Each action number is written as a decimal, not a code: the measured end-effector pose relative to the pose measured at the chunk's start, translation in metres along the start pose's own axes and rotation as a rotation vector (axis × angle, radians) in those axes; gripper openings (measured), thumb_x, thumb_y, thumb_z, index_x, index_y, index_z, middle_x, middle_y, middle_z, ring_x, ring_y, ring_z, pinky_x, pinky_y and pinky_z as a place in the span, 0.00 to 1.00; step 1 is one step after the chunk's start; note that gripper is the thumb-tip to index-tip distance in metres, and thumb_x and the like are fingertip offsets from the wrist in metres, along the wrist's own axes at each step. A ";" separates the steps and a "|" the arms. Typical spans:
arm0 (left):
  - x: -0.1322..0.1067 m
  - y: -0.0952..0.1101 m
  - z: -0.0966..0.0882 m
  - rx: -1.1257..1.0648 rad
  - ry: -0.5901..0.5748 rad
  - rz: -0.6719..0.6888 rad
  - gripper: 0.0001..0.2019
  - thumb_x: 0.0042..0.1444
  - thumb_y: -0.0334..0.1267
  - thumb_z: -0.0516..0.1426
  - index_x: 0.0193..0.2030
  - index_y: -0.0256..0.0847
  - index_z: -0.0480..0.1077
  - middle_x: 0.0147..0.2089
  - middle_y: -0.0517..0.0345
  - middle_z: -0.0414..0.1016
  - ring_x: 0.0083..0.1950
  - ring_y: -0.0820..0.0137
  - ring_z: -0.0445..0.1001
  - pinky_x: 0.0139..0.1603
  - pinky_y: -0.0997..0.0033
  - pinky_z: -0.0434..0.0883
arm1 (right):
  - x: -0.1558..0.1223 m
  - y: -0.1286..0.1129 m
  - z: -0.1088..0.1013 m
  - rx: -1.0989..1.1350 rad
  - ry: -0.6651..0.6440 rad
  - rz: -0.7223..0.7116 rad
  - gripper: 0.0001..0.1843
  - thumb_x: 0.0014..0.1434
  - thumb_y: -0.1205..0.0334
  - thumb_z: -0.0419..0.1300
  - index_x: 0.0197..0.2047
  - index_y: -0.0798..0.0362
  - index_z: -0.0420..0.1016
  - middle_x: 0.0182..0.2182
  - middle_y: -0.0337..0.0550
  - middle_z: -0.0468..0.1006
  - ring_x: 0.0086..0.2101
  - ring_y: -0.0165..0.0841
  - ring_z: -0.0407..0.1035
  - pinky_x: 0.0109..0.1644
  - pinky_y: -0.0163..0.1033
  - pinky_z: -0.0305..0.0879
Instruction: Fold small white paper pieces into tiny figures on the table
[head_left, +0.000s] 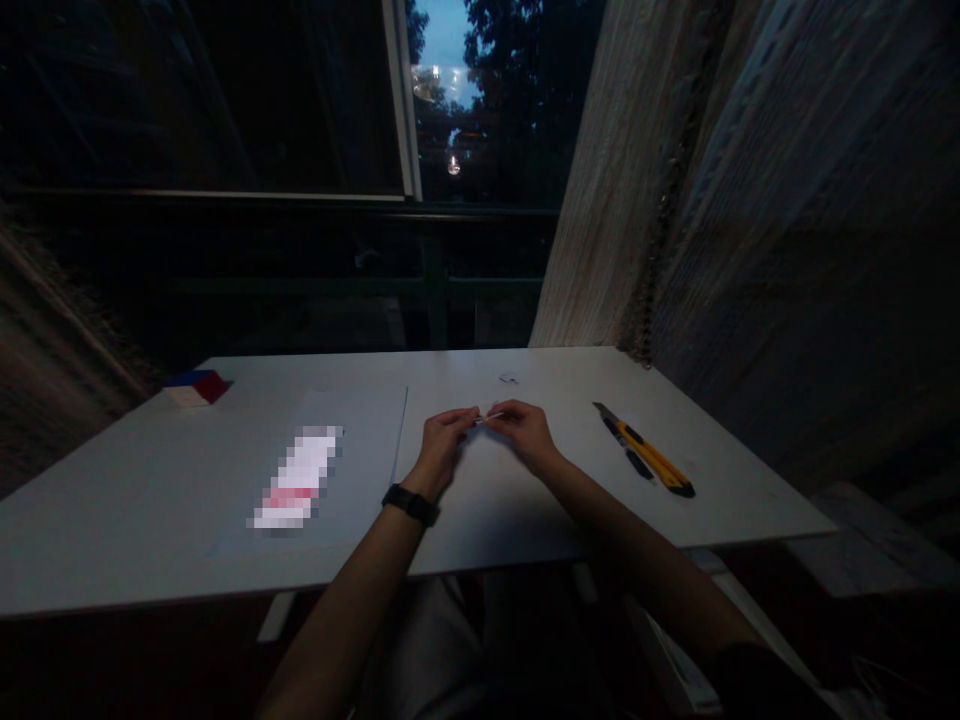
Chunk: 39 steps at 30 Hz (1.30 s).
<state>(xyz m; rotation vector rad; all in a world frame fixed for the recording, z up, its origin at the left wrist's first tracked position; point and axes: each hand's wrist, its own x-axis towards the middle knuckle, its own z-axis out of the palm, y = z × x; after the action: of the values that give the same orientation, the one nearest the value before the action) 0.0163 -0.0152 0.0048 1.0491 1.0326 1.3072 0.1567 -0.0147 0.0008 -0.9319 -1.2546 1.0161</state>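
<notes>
My left hand [446,438] and my right hand [523,430] meet above the middle of the white table [480,530]. Both have their fingers pinched together. Between the fingertips is a small, thin, pale piece [491,416]; it is too small and dim for me to name. It reaches from the left fingertips to the right ones. A dark watch [410,504] is on my left wrist. Just beyond the hands lies a small dark, thin, curved thing [509,379]. Right of my right hand lies a yellow and black utility knife [654,458].
Beside the knife lies a slim black tool [634,455]. A blurred-out bright rectangle [296,480] rests on a large pale sheet [367,450] at left. A colored puzzle cube [196,388] sits at the far left. Behind the table are a window [495,120] and a curtain [600,190].
</notes>
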 end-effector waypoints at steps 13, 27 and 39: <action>-0.001 0.001 0.001 0.000 -0.042 -0.030 0.13 0.35 0.42 0.65 0.28 0.37 0.76 0.30 0.53 0.76 0.30 0.72 0.69 0.30 0.73 0.60 | 0.002 -0.002 -0.004 0.112 0.023 0.011 0.28 0.28 0.61 0.71 0.34 0.49 0.63 0.23 0.29 0.67 0.24 0.25 0.65 0.31 0.33 0.63; -0.003 0.000 0.005 0.210 -0.091 0.179 0.19 0.33 0.43 0.66 0.33 0.34 0.76 0.29 0.52 0.76 0.31 0.69 0.72 0.35 0.69 0.67 | 0.003 0.003 -0.005 0.026 -0.018 0.207 0.27 0.25 0.67 0.68 0.33 0.52 0.65 0.13 0.24 0.63 0.16 0.24 0.61 0.24 0.32 0.62; 0.004 -0.013 0.000 0.499 -0.059 0.286 0.15 0.37 0.46 0.64 0.28 0.36 0.77 0.27 0.52 0.76 0.29 0.68 0.72 0.31 0.71 0.66 | -0.003 0.009 -0.001 -0.098 -0.254 0.047 0.28 0.32 0.66 0.67 0.40 0.52 0.65 0.20 0.29 0.70 0.23 0.27 0.66 0.30 0.33 0.62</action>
<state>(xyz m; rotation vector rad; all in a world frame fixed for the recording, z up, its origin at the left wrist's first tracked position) 0.0191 -0.0114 -0.0076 1.6511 1.2296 1.2600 0.1566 -0.0150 -0.0090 -0.9314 -1.5106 1.1449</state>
